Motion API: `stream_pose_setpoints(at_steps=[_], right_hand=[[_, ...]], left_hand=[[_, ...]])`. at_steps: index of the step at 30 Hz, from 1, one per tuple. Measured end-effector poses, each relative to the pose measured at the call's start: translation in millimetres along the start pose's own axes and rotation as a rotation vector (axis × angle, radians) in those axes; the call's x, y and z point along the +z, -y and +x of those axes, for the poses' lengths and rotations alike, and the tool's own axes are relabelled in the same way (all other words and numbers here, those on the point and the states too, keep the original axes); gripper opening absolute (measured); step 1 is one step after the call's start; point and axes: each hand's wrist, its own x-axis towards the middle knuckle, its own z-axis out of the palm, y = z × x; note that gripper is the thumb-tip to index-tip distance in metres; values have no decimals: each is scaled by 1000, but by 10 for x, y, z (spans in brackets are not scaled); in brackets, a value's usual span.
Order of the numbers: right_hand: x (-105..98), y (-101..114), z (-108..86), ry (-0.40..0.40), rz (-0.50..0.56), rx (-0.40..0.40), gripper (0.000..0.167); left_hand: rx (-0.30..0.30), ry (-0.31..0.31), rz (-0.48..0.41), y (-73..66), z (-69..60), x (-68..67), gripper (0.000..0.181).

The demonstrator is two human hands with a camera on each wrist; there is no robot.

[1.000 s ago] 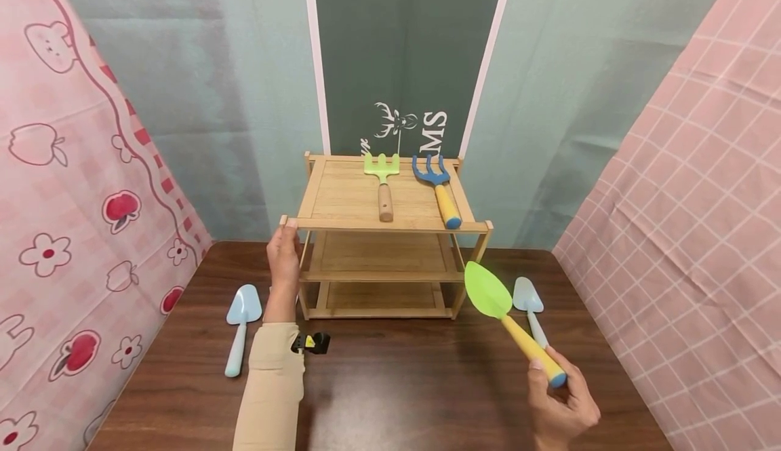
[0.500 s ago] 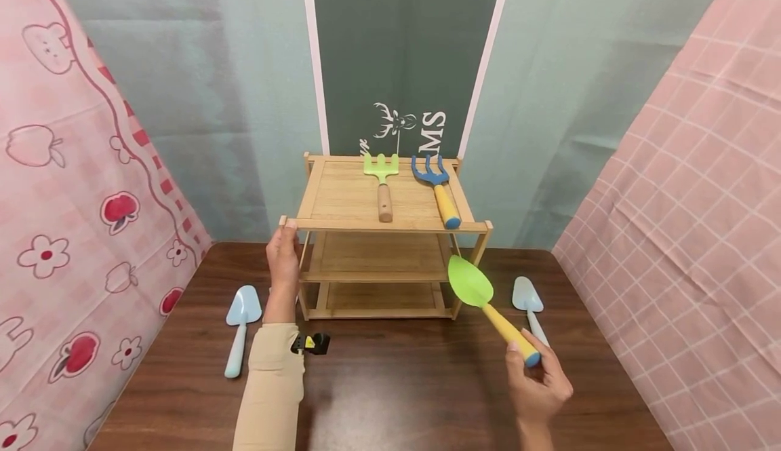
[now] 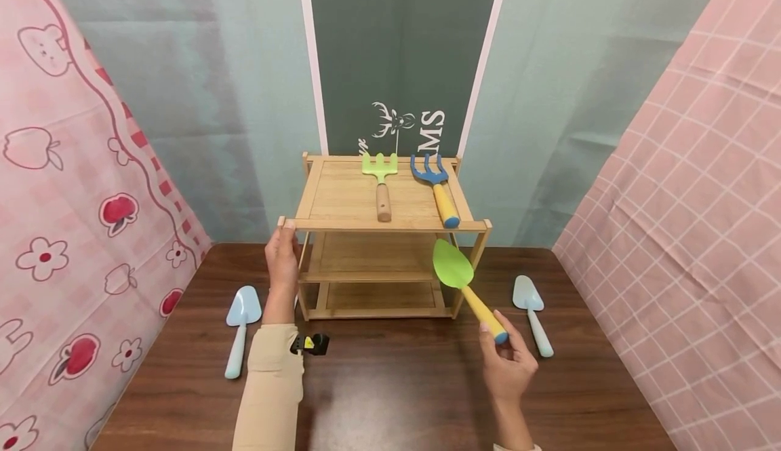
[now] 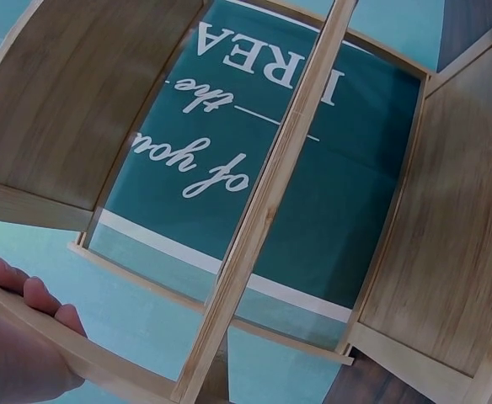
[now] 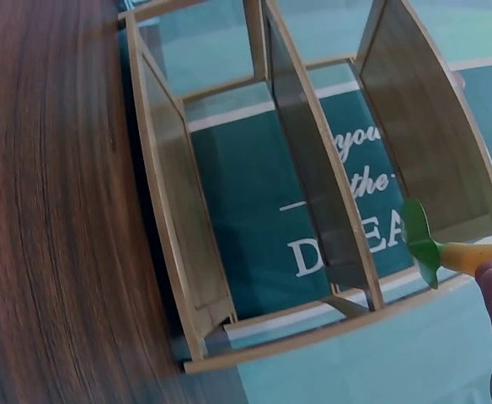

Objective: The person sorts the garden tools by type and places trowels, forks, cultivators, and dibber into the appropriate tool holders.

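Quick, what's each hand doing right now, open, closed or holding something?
Left hand: closed, gripping the rack at its near left corner.
Right hand: closed, holding the green trowel.

Head camera looks forward and down from above, while both nearer wrist cameras share the wooden rack (image 3: 378, 254)

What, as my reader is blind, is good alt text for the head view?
A right hand holds a green trowel before a three-tier wooden rack, whose left side the left hand grips. On top lie a green fork and a blue fork; one pale trowel lies on the table at left, another at right.
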Motion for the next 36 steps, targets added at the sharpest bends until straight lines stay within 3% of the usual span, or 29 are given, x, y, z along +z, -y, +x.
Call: stream_pose_setpoints(at_steps=[7,14,25,36], right_hand=[[83,-83,-1,13,-27,59,30],[144,-172,5,0,39,145,32],[274,-288,26,-18,39,152,31],[516,-354,33,-90,37,180,30]], left_hand=[[9,-4,-18,14,3,11,47],[18,-8,-2,25,2,8,47],[-1,-1,11,1,-3,0,45],[5,-6,17,23,-7,1,47]])
